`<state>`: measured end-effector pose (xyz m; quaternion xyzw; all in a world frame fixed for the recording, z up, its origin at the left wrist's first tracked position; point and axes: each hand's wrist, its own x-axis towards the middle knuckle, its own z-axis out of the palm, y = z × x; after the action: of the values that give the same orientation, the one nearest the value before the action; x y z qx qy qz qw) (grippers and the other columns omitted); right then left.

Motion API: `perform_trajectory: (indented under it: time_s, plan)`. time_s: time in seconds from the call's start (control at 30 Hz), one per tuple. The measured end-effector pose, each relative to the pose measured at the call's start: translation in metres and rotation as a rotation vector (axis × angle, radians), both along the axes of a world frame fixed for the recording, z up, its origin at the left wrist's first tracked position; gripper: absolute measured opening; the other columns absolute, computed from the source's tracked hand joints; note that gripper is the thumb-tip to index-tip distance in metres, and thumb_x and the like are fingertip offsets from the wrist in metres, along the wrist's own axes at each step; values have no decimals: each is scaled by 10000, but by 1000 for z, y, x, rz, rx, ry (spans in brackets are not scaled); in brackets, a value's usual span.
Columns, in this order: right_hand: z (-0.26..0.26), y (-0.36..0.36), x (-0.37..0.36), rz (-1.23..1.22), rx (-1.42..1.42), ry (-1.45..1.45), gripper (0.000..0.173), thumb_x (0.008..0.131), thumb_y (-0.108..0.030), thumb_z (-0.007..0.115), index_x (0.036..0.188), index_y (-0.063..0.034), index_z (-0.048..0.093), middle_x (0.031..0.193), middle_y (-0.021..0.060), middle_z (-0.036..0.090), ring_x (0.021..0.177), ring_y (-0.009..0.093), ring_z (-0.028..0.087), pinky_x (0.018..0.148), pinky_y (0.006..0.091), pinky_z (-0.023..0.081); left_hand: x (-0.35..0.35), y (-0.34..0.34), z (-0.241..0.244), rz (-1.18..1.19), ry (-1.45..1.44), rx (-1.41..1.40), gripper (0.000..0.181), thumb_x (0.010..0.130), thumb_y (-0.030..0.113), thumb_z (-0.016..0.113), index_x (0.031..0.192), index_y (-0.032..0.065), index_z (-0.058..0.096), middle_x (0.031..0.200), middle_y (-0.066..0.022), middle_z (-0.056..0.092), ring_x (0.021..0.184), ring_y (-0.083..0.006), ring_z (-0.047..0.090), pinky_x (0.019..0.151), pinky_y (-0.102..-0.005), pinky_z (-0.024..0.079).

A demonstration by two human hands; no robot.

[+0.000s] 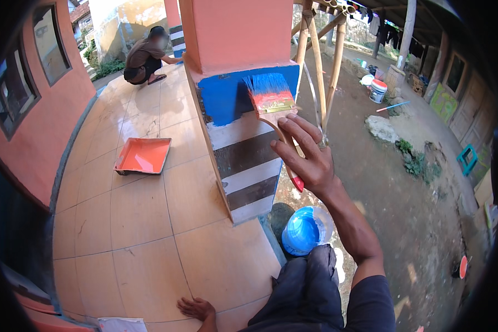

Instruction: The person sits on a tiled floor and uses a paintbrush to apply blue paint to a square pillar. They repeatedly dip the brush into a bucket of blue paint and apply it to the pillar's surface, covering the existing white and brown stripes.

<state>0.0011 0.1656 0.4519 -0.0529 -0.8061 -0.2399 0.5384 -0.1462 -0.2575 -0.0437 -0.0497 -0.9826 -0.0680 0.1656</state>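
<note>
My right hand [309,149] grips the wooden handle of a wide flat paintbrush [276,99], its bristles loaded with blue paint. The bristles are at the blue-painted upper band [224,97] of the pillar base; whether they press on it I cannot tell. Below that band the base shows white and dark brown stripes [249,166]. Resting on the tiled floor, my left hand [197,309] holds nothing, fingers somewhat apart. By my knees stands a clear plastic bucket of blue paint [303,230]. Above the base rises the salmon-pink pillar [245,33].
A paint tray [143,155] with orange-pink paint lies on the tiles [141,220]. Farther back another person [145,58] squats beside a second striped pillar. Bamboo poles [336,62] stand right of the pillar. A lidded paint pail [377,91] and a large stone [381,128] are on the ground.
</note>
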Motion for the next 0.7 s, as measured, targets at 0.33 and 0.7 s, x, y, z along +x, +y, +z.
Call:
perform_trajectory:
  time_s: [0.33, 0.7]
  plan:
    - [-10, 7, 5, -35, 39, -30, 235, 731, -25, 740, 940, -106, 670, 1182, 133, 662, 1109, 298, 663, 618, 293, 566, 1, 3, 3, -13, 30, 12, 561, 942, 234, 520, 1433, 5, 374, 1533, -225, 344, 1450, -387, 305, 1195, -538, 211]
    - [-3, 12, 0, -7, 47, 6, 245, 736, -20, 742, 954, -104, 665, 1172, 130, 668, 1100, 292, 671, 533, 266, 517, 3, 7, 14, -7, -36, 22, 569, 942, 233, 527, 1436, -1, 368, 1535, -221, 335, 1460, -384, 285, 1202, -533, 197]
